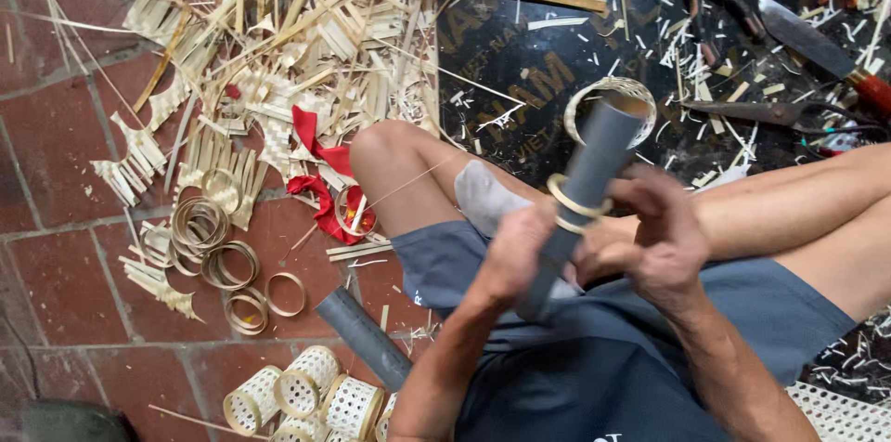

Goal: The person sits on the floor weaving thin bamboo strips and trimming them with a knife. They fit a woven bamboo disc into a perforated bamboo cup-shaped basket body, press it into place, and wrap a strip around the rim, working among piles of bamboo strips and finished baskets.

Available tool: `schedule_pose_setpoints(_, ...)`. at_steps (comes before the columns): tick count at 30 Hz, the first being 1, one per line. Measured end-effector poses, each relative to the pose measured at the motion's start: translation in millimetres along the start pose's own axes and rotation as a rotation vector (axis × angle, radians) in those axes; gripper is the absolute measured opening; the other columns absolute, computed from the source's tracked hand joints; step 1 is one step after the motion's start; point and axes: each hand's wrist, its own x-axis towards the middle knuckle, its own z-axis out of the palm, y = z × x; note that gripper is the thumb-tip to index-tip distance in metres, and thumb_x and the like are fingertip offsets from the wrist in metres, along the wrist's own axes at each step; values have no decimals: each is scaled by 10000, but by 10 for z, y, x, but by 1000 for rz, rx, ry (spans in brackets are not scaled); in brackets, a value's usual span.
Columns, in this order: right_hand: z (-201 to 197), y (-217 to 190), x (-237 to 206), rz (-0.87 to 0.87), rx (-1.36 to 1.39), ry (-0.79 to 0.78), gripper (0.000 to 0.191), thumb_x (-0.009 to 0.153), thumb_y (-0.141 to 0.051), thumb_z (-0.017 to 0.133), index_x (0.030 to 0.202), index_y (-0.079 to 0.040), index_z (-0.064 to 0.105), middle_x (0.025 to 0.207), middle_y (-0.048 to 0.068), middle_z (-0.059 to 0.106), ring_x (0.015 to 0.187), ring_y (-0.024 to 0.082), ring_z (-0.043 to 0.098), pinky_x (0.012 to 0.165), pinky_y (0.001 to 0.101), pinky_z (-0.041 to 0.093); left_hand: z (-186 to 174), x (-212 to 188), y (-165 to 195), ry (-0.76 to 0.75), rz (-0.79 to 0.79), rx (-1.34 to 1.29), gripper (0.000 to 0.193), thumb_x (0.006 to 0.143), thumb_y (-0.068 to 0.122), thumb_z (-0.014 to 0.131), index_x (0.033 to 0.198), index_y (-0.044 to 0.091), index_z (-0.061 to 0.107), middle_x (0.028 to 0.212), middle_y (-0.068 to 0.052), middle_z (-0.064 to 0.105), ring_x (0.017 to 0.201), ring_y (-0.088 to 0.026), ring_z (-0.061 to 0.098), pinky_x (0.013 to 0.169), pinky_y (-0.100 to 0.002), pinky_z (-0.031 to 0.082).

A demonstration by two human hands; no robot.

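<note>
Both hands grip a grey plastic pipe [587, 184] over the lap: left hand [516, 252] closed low, right hand [654, 238] pinching a pale bamboo ring [574, 204] encircling it.

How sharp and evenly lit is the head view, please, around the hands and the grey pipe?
Head view: soft, even daylight with faint shadows; left hand and right hand slightly motion-blurred on the grey pipe; glare on the glossy black sheet; edges bow slightly from the wide lens.

The grey pipe's [594, 173] lower end is hidden behind the left hand [515, 256]; fingers blurred.
</note>
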Motion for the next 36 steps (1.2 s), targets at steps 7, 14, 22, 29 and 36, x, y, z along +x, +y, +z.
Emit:
schedule_pose_setpoints(7,338,241,454,-309,-474,-294,172,915,-23,734,1080,-34,686,999,116,745,861,259,764,730,355,600,-849,-136,760,28,-188,474,391,1049,358,537,1273,68,674,855,27,628,674,-56,530,573,-224,434)
schedule_pose_setpoints(14,693,419,588,-388,-549,115,166,953,-7,743,1098,24,668,928,119,699,780,253,724,666,345,566,-1722,-207,1576,290,-297,1292,411,893,370,719,1201,97,710,777,-53,623,700,-134,552,620,-329,484)
schedule_pose_setpoints(22,409,322,721,-220,-655,-57,164,852,-50,757,1012,-46,722,900,108,714,796,302,714,662,376,554,-2568,387,1478,951,50,1567,510,1056,456,642,1236,-18,693,990,-224,672,894,-323,624,796,-466,490)
schedule_pose_setpoints(29,151,443,782,-187,-591,-339,90,906,-113,782,961,-67,729,880,91,725,800,280,729,679,378,563,-1084,22,952,68,727,1515,431,974,155,655,1358,-31,596,1176,-153,682,1142,-306,627,1052,-478,459)
schedule_pose_setpoints(36,-1202,404,1482,-116,-1382,101,455,923,-434,783,1147,-48,697,1154,172,679,1063,351,639,924,501,528,-343,-201,746,372,502,823,186,1018,63,675,1179,-19,718,949,-61,744,852,-104,687,763,-239,566)
